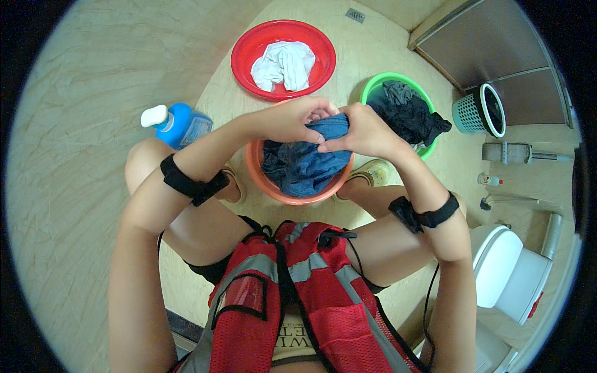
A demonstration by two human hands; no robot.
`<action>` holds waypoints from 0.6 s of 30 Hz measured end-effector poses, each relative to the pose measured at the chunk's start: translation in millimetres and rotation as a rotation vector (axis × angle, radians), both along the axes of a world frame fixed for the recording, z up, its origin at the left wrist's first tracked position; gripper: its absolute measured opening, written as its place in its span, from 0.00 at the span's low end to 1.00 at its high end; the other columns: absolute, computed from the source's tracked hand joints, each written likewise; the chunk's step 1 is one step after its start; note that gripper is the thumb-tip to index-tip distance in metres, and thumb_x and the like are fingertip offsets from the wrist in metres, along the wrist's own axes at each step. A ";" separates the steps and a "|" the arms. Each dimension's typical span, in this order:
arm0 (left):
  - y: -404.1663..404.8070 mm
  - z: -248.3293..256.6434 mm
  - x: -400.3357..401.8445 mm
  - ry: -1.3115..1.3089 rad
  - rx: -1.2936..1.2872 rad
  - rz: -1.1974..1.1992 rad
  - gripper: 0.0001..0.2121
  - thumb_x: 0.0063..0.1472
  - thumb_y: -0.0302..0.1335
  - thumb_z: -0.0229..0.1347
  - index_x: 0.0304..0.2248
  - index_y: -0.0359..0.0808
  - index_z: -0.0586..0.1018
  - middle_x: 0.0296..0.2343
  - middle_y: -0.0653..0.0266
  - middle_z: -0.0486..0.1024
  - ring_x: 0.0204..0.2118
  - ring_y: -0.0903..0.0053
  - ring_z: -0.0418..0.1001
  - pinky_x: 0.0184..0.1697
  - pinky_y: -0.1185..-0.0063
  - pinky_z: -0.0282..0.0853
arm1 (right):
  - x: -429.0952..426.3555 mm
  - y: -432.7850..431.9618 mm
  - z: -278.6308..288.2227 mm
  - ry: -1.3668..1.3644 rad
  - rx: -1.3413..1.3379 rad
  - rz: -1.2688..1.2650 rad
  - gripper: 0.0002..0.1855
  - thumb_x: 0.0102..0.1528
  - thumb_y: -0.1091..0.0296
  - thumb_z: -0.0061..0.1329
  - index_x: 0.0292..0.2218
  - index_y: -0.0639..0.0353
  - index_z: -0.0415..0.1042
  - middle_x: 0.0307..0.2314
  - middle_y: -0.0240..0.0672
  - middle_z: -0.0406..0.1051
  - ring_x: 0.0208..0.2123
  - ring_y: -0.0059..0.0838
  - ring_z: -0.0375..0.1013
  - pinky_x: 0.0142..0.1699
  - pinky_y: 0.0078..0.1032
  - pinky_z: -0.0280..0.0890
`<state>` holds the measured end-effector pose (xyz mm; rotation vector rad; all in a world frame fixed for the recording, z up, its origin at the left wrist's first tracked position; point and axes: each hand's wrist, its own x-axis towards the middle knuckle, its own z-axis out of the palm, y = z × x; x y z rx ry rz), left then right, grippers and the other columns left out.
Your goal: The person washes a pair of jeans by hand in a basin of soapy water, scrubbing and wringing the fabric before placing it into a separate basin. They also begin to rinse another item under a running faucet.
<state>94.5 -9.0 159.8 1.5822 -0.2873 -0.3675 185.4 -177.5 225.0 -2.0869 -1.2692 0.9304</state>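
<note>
Wet-looking blue denim clothing (308, 165) fills an orange plastic basin (255, 179) between my feet. Above the basin's far side, a bunched part of the denim is pinched by both hands. My left hand (298, 120) grips it from the left, with the thumb low and the fingers curled at the top. My right hand (366, 132) holds the same fold from the right, its thumb nearly touching the left thumb. Beyond stands a red plastic basin (239, 70) with a white cloth (284, 65) in it. Dark clothes (406, 114) hang partly over the rim of a green basin (373, 84) at the right.
A blue pump bottle (184, 126) leans by the wall at my left. A floor drain (356, 15) lies at the far end. Along the right side are a lattice waste basket (466, 114), a squeeze mop head (506, 153), a small bottle (489, 179) and a white toilet (499, 265).
</note>
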 end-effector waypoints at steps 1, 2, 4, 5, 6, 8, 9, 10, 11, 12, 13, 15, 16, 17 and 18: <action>1.3 -4.1 -2.4 0.018 -0.024 0.025 0.23 0.46 0.17 0.56 0.44 0.30 0.66 0.41 0.65 0.66 0.47 0.80 0.63 0.50 0.81 0.60 | 3.4 0.9 -0.1 0.003 -0.071 -0.024 0.23 0.35 0.61 0.62 0.32 0.66 0.73 0.24 0.46 0.73 0.29 0.37 0.74 0.38 0.27 0.67; 3.4 -7.9 -3.5 0.036 -0.048 0.050 0.22 0.47 0.18 0.56 0.44 0.30 0.66 0.42 0.64 0.66 0.47 0.79 0.62 0.50 0.81 0.60 | 8.6 -1.2 -10.2 0.021 -0.126 -0.045 0.19 0.38 0.65 0.60 0.31 0.67 0.73 0.22 0.43 0.73 0.26 0.29 0.74 0.36 0.25 0.66; 8.8 -17.3 -3.2 -0.175 0.219 -0.018 0.24 0.47 0.21 0.56 0.46 0.30 0.65 0.44 0.62 0.65 0.48 0.77 0.62 0.51 0.80 0.59 | 10.2 -4.3 -14.4 0.236 -0.010 -0.087 0.15 0.40 0.67 0.58 0.30 0.67 0.73 0.21 0.38 0.73 0.25 0.23 0.72 0.34 0.22 0.66; 9.7 -22.2 -2.4 -0.280 0.352 -0.054 0.24 0.48 0.22 0.57 0.46 0.30 0.65 0.45 0.61 0.65 0.49 0.76 0.62 0.51 0.79 0.59 | 10.8 -6.3 -15.9 0.343 0.048 -0.111 0.14 0.42 0.68 0.58 0.30 0.67 0.73 0.20 0.35 0.73 0.24 0.20 0.71 0.33 0.21 0.65; 11.2 -26.6 -0.8 -0.342 0.379 -0.092 0.28 0.48 0.24 0.58 0.49 0.31 0.63 0.46 0.60 0.64 0.48 0.75 0.63 0.51 0.77 0.59 | 12.1 -5.6 -13.7 0.386 0.063 -0.100 0.12 0.44 0.69 0.57 0.30 0.66 0.73 0.20 0.31 0.71 0.24 0.17 0.68 0.32 0.18 0.64; 16.7 -34.7 -2.6 -0.166 0.192 0.003 0.25 0.48 0.25 0.58 0.46 0.30 0.67 0.41 0.58 0.69 0.45 0.73 0.66 0.48 0.76 0.61 | 16.1 -4.0 0.2 0.474 0.094 -0.081 0.09 0.47 0.70 0.55 0.29 0.65 0.73 0.20 0.22 0.68 0.24 0.11 0.64 0.31 0.13 0.61; 19.2 -35.8 -0.9 -0.086 0.098 0.043 0.23 0.48 0.26 0.58 0.45 0.30 0.69 0.39 0.57 0.71 0.43 0.73 0.68 0.47 0.76 0.62 | 19.5 -4.5 8.0 0.400 0.095 -0.107 0.08 0.46 0.69 0.55 0.27 0.64 0.73 0.19 0.25 0.69 0.23 0.13 0.66 0.30 0.14 0.62; 27.0 -43.3 -0.7 -0.210 0.173 0.101 0.22 0.50 0.27 0.58 0.46 0.33 0.70 0.37 0.62 0.72 0.38 0.78 0.69 0.43 0.78 0.64 | 22.5 -6.1 12.7 0.434 0.107 -0.135 0.08 0.46 0.69 0.55 0.27 0.64 0.73 0.20 0.25 0.70 0.23 0.13 0.66 0.30 0.14 0.62; 32.6 -47.5 -3.1 -0.076 0.160 0.107 0.21 0.51 0.26 0.57 0.46 0.33 0.70 0.36 0.64 0.72 0.36 0.80 0.68 0.41 0.79 0.64 | 24.5 -7.2 17.1 0.467 0.120 -0.162 0.08 0.46 0.69 0.55 0.27 0.64 0.73 0.20 0.25 0.70 0.24 0.13 0.66 0.31 0.13 0.62; 37.5 -40.7 -3.4 0.056 0.148 0.112 0.20 0.52 0.26 0.57 0.45 0.33 0.70 0.35 0.66 0.73 0.34 0.82 0.68 0.40 0.80 0.65 | 23.8 -8.0 23.8 0.515 0.154 -0.190 0.08 0.45 0.69 0.55 0.28 0.64 0.74 0.20 0.25 0.70 0.25 0.12 0.67 0.31 0.13 0.62; 41.1 -34.2 -3.4 0.189 0.137 0.118 0.19 0.53 0.25 0.56 0.45 0.33 0.70 0.34 0.67 0.73 0.33 0.84 0.68 0.38 0.81 0.65 | 26.2 -10.6 25.8 0.518 0.154 -0.182 0.08 0.45 0.70 0.55 0.28 0.64 0.74 0.20 0.25 0.71 0.25 0.12 0.67 0.32 0.13 0.62; 44.7 -31.0 -4.4 0.041 0.166 0.195 0.13 0.55 0.24 0.54 0.41 0.33 0.73 0.28 0.71 0.72 0.29 0.87 0.67 0.32 0.84 0.65 | 33.0 -20.2 31.3 0.526 0.151 -0.159 0.08 0.44 0.72 0.55 0.28 0.65 0.74 0.20 0.25 0.71 0.25 0.12 0.67 0.32 0.13 0.62; 48.7 -38.3 -2.6 -0.026 0.161 0.213 0.11 0.55 0.24 0.53 0.39 0.33 0.74 0.27 0.72 0.72 0.28 0.88 0.66 0.30 0.85 0.64 | 35.9 -24.4 28.8 0.538 0.101 -0.157 0.08 0.42 0.73 0.54 0.28 0.65 0.74 0.20 0.26 0.71 0.25 0.14 0.67 0.33 0.14 0.62; 52.1 -45.7 -3.8 -0.093 0.158 0.232 0.09 0.56 0.24 0.53 0.37 0.33 0.75 0.25 0.73 0.71 0.27 0.89 0.66 0.28 0.86 0.64 | 35.7 -25.2 25.2 0.493 0.058 -0.131 0.08 0.42 0.72 0.53 0.28 0.65 0.74 0.20 0.26 0.71 0.25 0.14 0.67 0.33 0.15 0.62; 48.0 -25.4 -6.0 0.091 0.191 0.236 0.07 0.56 0.25 0.52 0.35 0.32 0.75 0.24 0.73 0.71 0.28 0.88 0.66 0.31 0.85 0.64 | 37.8 -28.0 18.9 0.447 0.014 -0.114 0.09 0.41 0.72 0.53 0.27 0.65 0.74 0.20 0.26 0.71 0.25 0.14 0.67 0.33 0.15 0.62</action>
